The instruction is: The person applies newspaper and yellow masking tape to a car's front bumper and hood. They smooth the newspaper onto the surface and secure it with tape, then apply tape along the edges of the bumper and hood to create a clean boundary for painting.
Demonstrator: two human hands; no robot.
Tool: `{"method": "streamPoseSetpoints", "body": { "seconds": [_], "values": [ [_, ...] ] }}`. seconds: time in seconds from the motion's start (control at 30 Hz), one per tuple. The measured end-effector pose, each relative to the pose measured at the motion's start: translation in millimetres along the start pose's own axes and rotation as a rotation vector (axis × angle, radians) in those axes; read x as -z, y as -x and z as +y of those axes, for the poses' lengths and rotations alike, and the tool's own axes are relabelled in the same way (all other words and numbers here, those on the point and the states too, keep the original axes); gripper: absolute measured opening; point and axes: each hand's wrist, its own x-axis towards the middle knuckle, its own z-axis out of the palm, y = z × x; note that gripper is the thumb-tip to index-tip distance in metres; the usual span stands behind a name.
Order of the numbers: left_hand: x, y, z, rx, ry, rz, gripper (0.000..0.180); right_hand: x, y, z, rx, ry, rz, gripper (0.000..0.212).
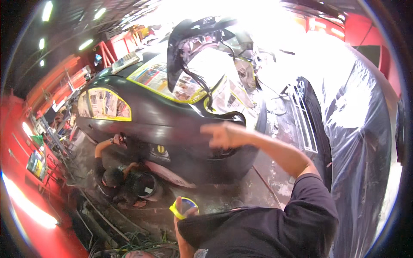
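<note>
The right hand's fingers (211, 130) reach out loosely toward the left, one or more stretched out and nothing visible between them; blur hides the exact curl of the rest. The right hand (226, 135) lies in front of the dark car body (172, 122), and whether skin meets the panel I cannot tell. Lower down, the left hand (189, 211) grasps a yellow tape roll (175, 211), its fingers around the ring, just beside the hem of the dark shirt (275, 230). A brush of that hem, or a loosened grip, could drop the roll to the gritty floor (262, 189), where dust would spoil its sticky edge. If the right fingertips do touch, a careless sweep could smudge the matt surface. Farther off, a crouching co-worker (105, 180) has one raised hand (118, 140) at the car's side, near a recess with a yellow piece (161, 149) and above a dark round tub (145, 185); stepping that way without looking could bring a knock. Newspaper (107, 103) edged in yellow covers the side window, and poorly pressed edges there could lift. The raised dark panel (174, 64) stands above the rear; an elbow could catch it. Tangled hoses (148, 245) near the lower edge are a likely tripping cause.
</note>
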Motion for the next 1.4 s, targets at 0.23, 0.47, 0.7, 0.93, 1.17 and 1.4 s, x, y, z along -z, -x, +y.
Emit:
{"method": "streamPoseSetpoints", "body": {
  "seconds": [0.23, 0.47, 0.7, 0.93, 1.17, 1.4],
  "values": [
    [-34.8, 21.5, 65.3, 0.031, 0.284, 0.076, 0.062, 191.1, -118.4, 1.7, -0.233, 0.273, 0.422, 0.055],
    [-55.8, 44.2, 64.0, 0.037, 0.110, 0.233, 0.025, 287.0, -149.3, -18.4, -0.245, 0.412, 0.530, 0.051],
    [-77.8, 42.2, 87.6, 0.291, -0.122, 0.229, 0.021, 316.7, -177.1, -12.1, -0.230, 0.434, 0.500, 0.047],
    [-93.4, 44.6, 112.0, 0.271, -0.227, -0.288, 0.024, 359.1, -204.0, -19.4, -0.267, 0.554, 0.301, 0.043],
    [-86.0, 59.7, 145.8, 0.304, 0.036, 0.042, 0.023, 312.4, -236.7, -1.6, -0.281, 0.328, 0.545, 0.047],
    [-66.6, 72.4, 113.7, 0.313, 0.343, 0.113, 0.037, 334.5, -232.5, 18.6, -0.250, 0.257, 0.524, 0.055]
  ]
}}
